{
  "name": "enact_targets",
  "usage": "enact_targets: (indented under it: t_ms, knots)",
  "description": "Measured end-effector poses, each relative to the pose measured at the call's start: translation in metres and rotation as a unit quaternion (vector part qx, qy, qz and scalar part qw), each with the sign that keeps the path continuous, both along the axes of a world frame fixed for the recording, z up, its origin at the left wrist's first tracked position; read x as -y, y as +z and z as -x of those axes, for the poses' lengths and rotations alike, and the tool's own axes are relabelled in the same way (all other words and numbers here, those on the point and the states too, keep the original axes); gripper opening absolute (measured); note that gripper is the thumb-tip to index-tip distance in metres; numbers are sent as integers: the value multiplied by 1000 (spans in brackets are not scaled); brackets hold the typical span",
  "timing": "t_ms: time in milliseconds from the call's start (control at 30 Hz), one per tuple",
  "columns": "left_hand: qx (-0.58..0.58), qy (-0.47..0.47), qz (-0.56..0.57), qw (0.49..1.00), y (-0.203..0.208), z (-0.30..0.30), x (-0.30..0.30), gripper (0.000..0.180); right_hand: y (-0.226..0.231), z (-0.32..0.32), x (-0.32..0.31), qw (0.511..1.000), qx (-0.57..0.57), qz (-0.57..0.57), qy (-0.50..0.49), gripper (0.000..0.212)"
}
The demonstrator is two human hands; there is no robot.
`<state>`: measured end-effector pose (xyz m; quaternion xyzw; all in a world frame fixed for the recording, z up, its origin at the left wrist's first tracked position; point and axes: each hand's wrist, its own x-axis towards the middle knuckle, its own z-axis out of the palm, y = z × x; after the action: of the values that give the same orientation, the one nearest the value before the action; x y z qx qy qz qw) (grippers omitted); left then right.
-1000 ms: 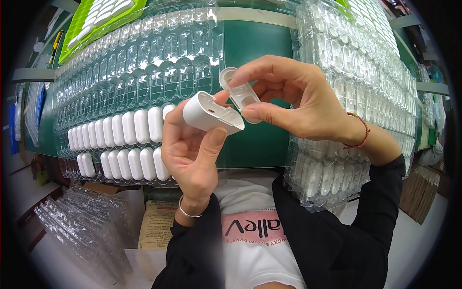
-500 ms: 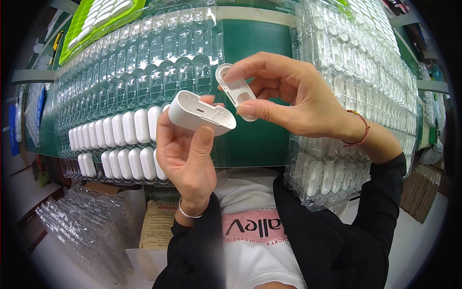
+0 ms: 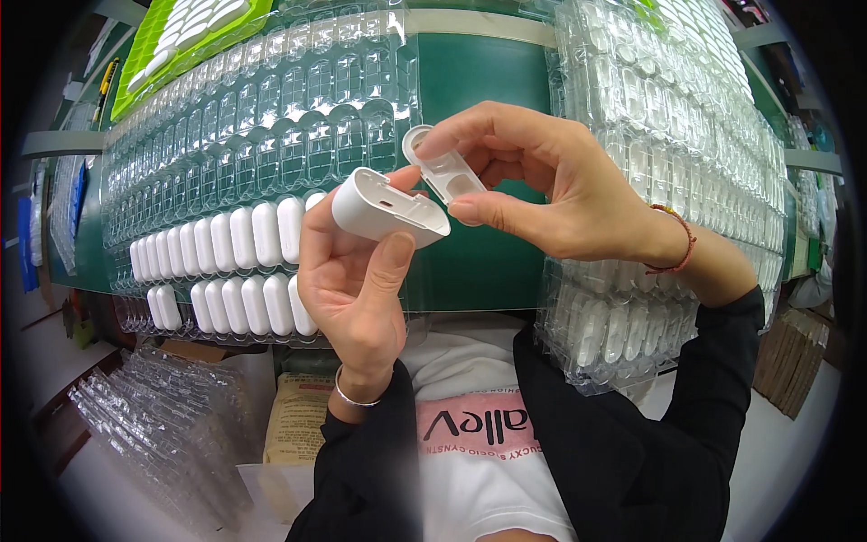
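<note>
My left hand (image 3: pixel 352 303) is closed around a hollow white case shell (image 3: pixel 377 217), its open side up and a small slot showing inside. The thumb presses the shell's near side, with fingers behind it. Just to the upper right, my right hand (image 3: pixel 564 194) pinches a white case lid (image 3: pixel 453 177) between thumb and fingertips. The lid's hollow inside faces me, and it is tilted. Shell and lid are very close at their edges; whether they touch I cannot tell. Part of the lid is hidden by my right fingers.
Left on the green table (image 3: pixel 483 77) lies a clear plastic tray (image 3: pixel 262 135) with two rows of white cases (image 3: pixel 242 239). More clear trays (image 3: pixel 623 163) with parts are at right. A lime-green tray (image 3: pixel 257 23) holds white pieces at the far left. Stacked clear trays (image 3: pixel 167 434) stand lower left.
My left hand has moved slightly right with the case shell, closing the gap to the lid. The lid has tilted a little and shifted slightly left in my right hand.
</note>
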<state>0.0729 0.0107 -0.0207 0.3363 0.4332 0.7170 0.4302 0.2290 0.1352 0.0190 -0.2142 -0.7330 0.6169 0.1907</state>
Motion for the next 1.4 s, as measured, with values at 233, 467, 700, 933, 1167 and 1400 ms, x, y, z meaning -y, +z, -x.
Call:
enact_targets:
  t_ms: [233,467,700,933,1167,1400]
  knots:
    - [8,2,-1,1000,-1,-3,0,49,-5,2,2,999,-44,3,-24,35]
    - [11,-7,4,1000,-1,-3,2,52,-8,3,3,996,-81,-9,-26,31]
    - [11,-11,6,1000,-2,-4,3,50,-8,2,2,996,-83,-6,-22,31]
    - [29,-3,22,999,-2,3,6,46,-8,4,4,998,-41,2,-44,29]
    - [58,-21,32,998,2,-4,4,45,-11,6,4,987,-52,-131,-72,23]
    - [50,-48,20,997,-1,-4,1,45,-11,6,5,957,-55,-268,-97,21]
